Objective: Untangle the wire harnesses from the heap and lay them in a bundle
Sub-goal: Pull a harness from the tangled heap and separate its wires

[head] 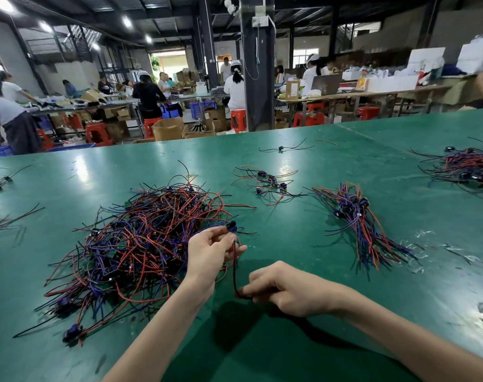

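Left hand [211,253], raised at the near right edge of the heap [141,244], pinches one wire harness [234,274] just below its dark blue connector [231,225], thumb and fingertips closed on the wires while the connector stands above them. Right hand [285,289] sits lower and nearer, just above the green table [290,340], its fingers curled and its thumb and forefinger nipping the far ends of the same red and black wires, so that the harness runs almost straight between the two hands. Tangled red, blue and black wires with scattered connectors make up the heap, which lies on the table to the left of both hands. Well to the right lies the bundle [356,221], its wires roughly parallel with the connectors gathered at the far end. Between heap and bundle, farther back, a few loose harnesses [268,181] lie spread out, and another pile [466,166] sits at the table's far right.
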